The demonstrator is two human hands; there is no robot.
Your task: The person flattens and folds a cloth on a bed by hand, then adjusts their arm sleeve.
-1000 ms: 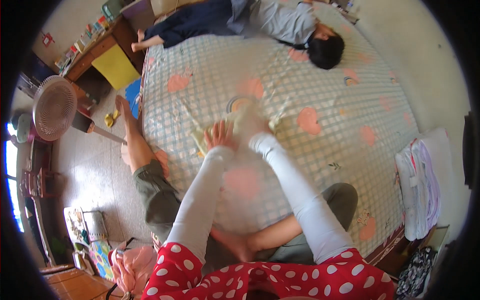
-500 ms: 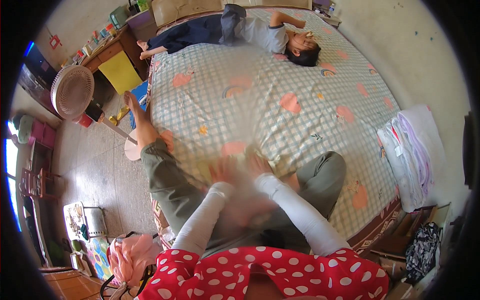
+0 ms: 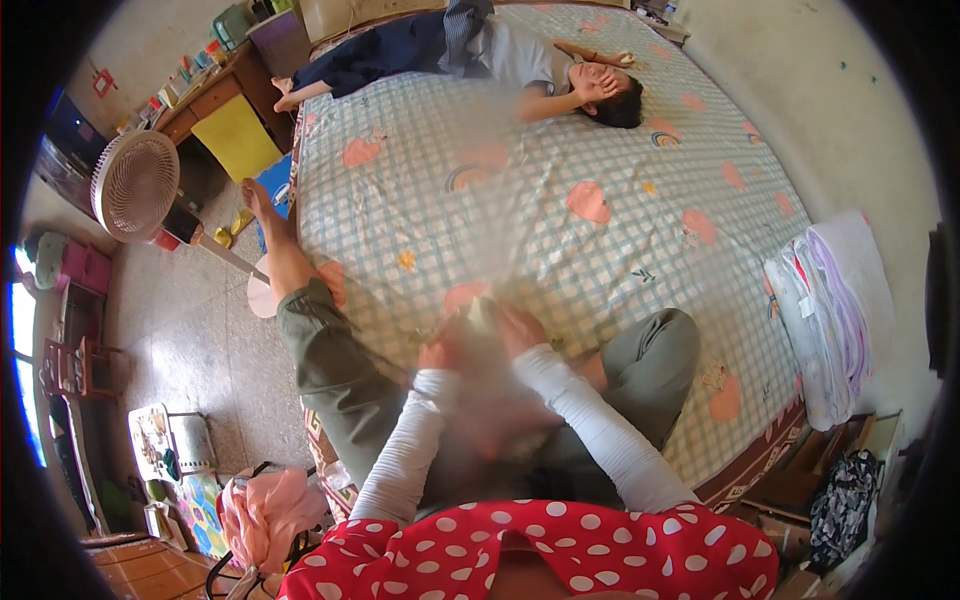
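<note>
In front of my crossed legs, a pale yellow-green piece of cloth point(image 3: 481, 313) is bunched up between my two hands, over the checked bed sheet point(image 3: 545, 260). My left hand point(image 3: 441, 347) is closed at its left side, and my right hand point(image 3: 519, 328) grips it from the right with curled fingers. A hazy smear over the middle of the view hides the cloth's outline and parts of my fingers. White sleeves cover both my forearms.
Across the bed's far end lies another person point(image 3: 520, 60), one hand over the face. Folded bedding point(image 3: 835, 315) is stacked at the right wall. To the left are a standing fan point(image 3: 137, 187), a desk point(image 3: 215, 95) and a pink bag point(image 3: 268, 515).
My hands have gone from lying spread on the pale cloth to gathering it up between them. The person lying down has brought one arm across the face.
</note>
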